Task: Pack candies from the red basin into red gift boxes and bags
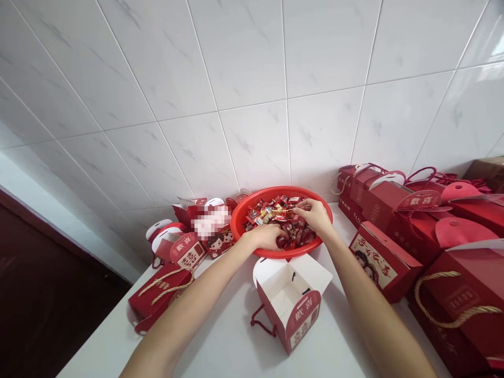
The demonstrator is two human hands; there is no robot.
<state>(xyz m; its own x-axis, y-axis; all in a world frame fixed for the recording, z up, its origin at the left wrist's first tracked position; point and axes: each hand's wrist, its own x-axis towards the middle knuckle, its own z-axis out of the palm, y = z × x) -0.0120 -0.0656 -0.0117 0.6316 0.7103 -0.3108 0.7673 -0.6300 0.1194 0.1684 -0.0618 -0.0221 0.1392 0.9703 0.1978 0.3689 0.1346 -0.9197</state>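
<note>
A round red plastic basket (237,231) full of small wrapped sweets (293,231) stands against the wall. Inside it, at the front left, my left hand (270,237) has its fingers curled down among dark red sweets, the fingertips hidden. Over the basket's right side, my right hand (313,214) pinches a thin gold-coloured wrapped piece (284,210) between thumb and fingers. Between my forearms, in front of the basket, an open red and white gift box (289,299) shows its white inside, with small dark marks and a dark red cord at its left.
Closed red gift boxes with cord handles (409,210) are stacked along the right side. More boxes (161,289), some open, crowd the left edge of the white table (232,336). A tiled wall (252,131) rises behind.
</note>
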